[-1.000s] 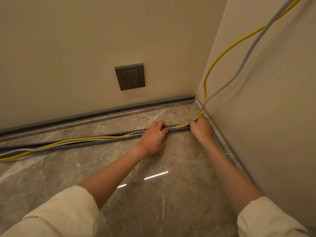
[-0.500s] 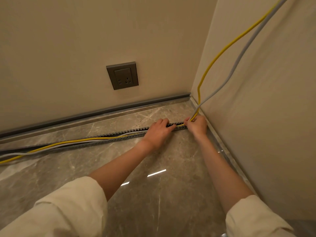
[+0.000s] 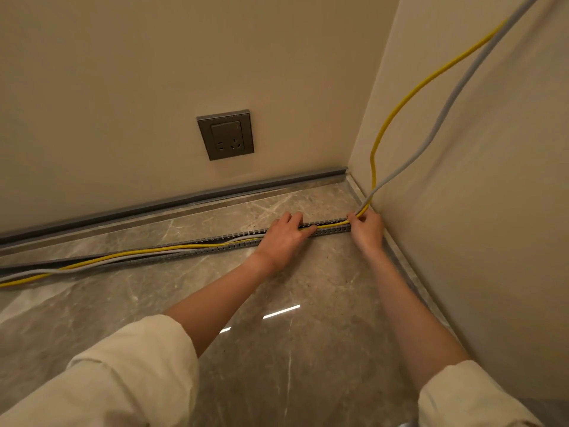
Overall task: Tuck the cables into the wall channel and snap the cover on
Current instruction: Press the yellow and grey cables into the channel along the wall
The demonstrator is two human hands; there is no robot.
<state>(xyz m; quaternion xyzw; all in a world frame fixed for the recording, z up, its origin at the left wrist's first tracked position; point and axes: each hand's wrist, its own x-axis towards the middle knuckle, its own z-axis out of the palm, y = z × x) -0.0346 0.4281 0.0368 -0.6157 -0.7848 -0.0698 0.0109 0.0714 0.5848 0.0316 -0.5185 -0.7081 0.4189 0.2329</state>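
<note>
A grey slotted cable channel (image 3: 215, 246) lies on the marble floor, running from the left towards the corner. A yellow cable (image 3: 397, 109) and a grey cable (image 3: 443, 112) come down the right wall and run along the channel to the left. My right hand (image 3: 366, 231) pinches both cables at the channel's right end near the corner. My left hand (image 3: 284, 237) lies flat over the channel, fingers pressing the cables down into it. Further left the cables rest on top of the channel and spill onto the floor. No cover is in view.
A grey wall socket (image 3: 226, 135) sits on the back wall above a dark skirting strip (image 3: 172, 201). The right wall stands close beside my right hand. Polished marble floor (image 3: 277, 349) spreads in front of the channel.
My left hand has slid right along the channel towards the corner. My right hand has curled its fingers around the cables at the channel's end.
</note>
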